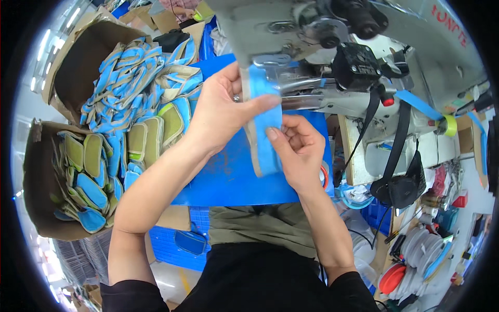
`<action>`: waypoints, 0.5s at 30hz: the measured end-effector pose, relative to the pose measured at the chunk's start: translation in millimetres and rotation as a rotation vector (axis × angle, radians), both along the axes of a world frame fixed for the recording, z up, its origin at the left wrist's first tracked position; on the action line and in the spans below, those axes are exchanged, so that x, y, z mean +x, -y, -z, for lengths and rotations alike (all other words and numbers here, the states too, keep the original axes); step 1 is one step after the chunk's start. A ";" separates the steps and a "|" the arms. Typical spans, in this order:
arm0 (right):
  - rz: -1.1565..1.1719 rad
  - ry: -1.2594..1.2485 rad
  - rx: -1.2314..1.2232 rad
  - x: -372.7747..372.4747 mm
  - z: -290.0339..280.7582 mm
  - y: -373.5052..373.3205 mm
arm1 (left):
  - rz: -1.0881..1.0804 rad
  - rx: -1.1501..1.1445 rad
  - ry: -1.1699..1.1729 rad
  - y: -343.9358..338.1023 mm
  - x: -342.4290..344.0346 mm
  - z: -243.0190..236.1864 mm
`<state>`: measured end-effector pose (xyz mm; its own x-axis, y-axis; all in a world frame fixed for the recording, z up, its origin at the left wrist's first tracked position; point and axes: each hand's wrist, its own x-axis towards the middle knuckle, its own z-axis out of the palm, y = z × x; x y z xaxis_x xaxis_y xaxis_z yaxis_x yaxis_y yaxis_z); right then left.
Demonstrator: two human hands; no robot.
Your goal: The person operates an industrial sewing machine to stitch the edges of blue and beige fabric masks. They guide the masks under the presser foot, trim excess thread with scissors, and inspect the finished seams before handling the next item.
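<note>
A blue fabric piece with a beige edge point(266, 151) hangs below the head of a grey sewing machine point(291, 41). My left hand point(223, 106) grips its upper left part, thumb pressed on the blue face and the other fingers partly hidden behind. Lower down, my right hand point(297, 148) pinches the right edge between thumb and curled fingers. The top of the piece reaches the metal parts under the machine head, where the exact contact is hard to make out. Beneath both hands lies a blue work surface point(228, 179).
To the left, a cardboard box point(36, 177) holds several green and blue fabric pads. Behind it, another box point(73, 62) stands by a heap of blue and beige pieces point(125, 78). Blue tape point(421, 105) runs from a yellow-green roll point(448, 126). Black straps point(400, 140) hang at right.
</note>
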<state>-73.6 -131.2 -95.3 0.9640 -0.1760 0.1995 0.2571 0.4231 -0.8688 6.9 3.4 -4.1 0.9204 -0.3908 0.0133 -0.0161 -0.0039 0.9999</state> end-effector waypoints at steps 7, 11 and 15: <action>-0.116 -0.160 0.072 -19.2 -25.1 11.4 | -0.001 0.016 -0.040 0.1 7.0 -8.9; -0.146 -0.181 0.103 -20.6 -29.2 12.8 | 0.012 -0.011 -0.084 0.0 8.4 -10.8; -0.166 -0.156 0.085 -20.3 -31.0 17.4 | -0.005 0.004 -0.124 3.2 7.1 -13.4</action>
<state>-93.9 -148.5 -64.3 0.9991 -0.0220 0.0374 0.0434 0.5218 -0.8520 14.0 0.1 9.3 0.9169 -0.3860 -0.1019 0.1073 -0.0077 0.9942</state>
